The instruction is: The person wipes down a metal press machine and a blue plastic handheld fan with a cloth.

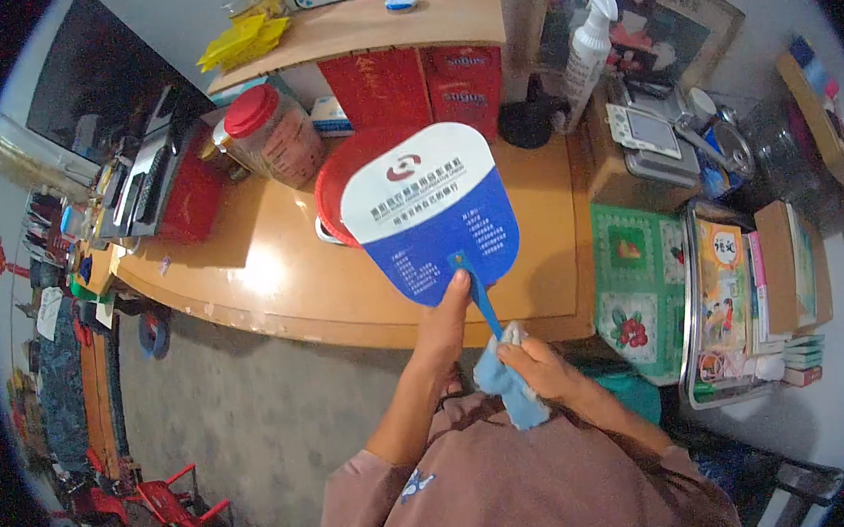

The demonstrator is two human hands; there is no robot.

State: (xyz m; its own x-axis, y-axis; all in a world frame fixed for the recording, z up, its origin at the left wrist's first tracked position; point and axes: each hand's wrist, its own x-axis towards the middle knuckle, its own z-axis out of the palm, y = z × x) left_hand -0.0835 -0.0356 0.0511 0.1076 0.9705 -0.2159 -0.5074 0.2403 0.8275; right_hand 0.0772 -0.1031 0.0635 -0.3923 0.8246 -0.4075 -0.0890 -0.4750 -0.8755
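Observation:
A flat hand fan [424, 203] with a white top and a blue lower half is held up in front of me, over the table's near edge. My left hand [442, 327] grips it at the base of the blade, thumb on the printed face and the other fingers hidden behind. The narrow blue handle points down toward my right hand [541, 365]. That hand is closed on a light blue cloth [515, 388], which is bunched at the handle's lower end and hangs below the fingers.
Behind the fan, a red basin [333, 186] stands on the wooden table [270, 242]. A red-lidded jar [276, 141], a white spray bottle [587, 58] and a shelf [441, 16] line the back. To the right, a metal tray [692, 340] holds books beside a green patterned mat [633, 265].

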